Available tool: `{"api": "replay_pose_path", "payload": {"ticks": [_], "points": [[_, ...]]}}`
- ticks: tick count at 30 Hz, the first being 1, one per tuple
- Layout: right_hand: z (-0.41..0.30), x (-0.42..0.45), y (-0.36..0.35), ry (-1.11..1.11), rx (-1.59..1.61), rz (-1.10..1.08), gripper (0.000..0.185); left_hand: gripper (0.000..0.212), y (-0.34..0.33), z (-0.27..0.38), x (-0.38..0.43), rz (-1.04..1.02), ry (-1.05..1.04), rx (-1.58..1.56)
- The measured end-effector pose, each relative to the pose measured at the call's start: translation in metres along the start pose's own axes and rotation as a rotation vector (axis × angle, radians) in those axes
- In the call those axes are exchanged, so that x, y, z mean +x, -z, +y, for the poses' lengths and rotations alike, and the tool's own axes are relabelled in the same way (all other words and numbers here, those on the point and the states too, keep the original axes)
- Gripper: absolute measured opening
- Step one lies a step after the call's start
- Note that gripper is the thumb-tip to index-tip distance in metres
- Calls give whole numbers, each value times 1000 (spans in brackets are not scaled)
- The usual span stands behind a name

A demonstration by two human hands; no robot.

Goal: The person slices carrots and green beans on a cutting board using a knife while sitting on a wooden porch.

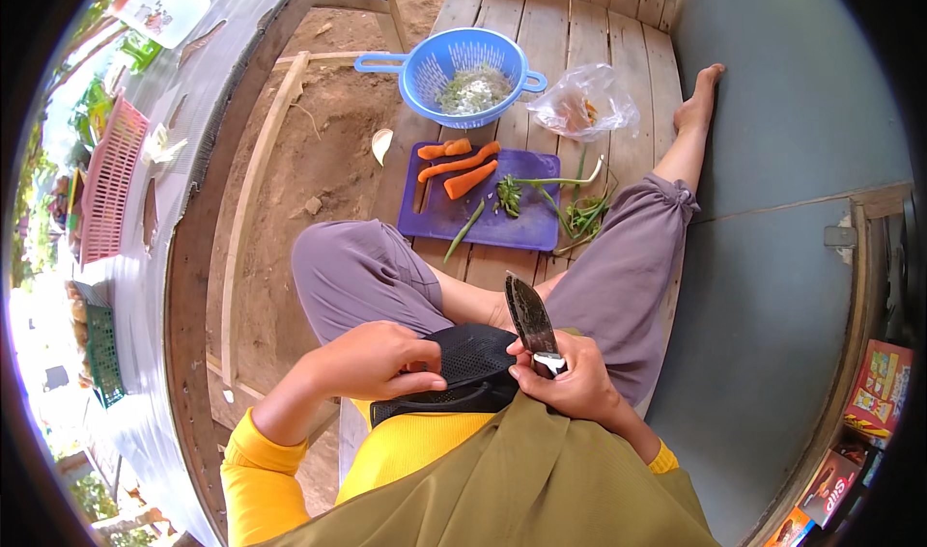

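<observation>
My right hand point(572, 377) grips a knife point(532, 315) by its handle, with the dark, stained blade pointing up and away from me. The fingertips of that hand also meet the edge of a black mesh bag point(471, 355) on my lap. At the bag's left side, my left hand point(384, 362) has its thumb and curled fingers at the mesh rim. Beyond my crossed legs lies a purple cutting board point(485, 225). It bears several peeled carrot pieces point(471, 181), chopped green onion point(508, 196) and a loose green stalk point(465, 230).
A blue colander point(463, 47) with pale shreds and white powder stands on the wooden slat platform point(500, 7). Beside it sits a clear plastic bag point(586, 101). Green onions point(590, 214) lie by my leg. A grey wall point(768, 112) bounds the right; baskets point(112, 185) stand left.
</observation>
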State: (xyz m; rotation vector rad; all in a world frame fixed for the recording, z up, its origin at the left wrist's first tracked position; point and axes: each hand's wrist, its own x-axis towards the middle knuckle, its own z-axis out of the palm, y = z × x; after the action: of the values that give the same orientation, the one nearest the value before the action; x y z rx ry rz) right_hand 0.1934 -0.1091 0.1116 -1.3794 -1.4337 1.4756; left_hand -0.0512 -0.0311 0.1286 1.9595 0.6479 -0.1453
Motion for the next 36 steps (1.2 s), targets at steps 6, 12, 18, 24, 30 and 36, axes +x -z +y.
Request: {"api": "replay_pose_path", "payload": {"ticks": [6,12,18,24,30,36], "points": [[1,-1,-1,82,-27,33,22,26,-5,11,11,41,-38,126],[0,-1,-2,91,-41,34,21,16,-13,6,12,222,-190,240],[-1,-1,-2,42,-32,8,21,17,-14,6,12,333,-214,305],[-2,0,-1,40,-30,2,21,18,-16,4,12,412,-252,295],[2,-1,-2,46,-29,17,21,15,-14,2,13,392,-272,231],[4,-2,-1,-14,24,22,20,11,4,14,9,184,-50,-139]]}}
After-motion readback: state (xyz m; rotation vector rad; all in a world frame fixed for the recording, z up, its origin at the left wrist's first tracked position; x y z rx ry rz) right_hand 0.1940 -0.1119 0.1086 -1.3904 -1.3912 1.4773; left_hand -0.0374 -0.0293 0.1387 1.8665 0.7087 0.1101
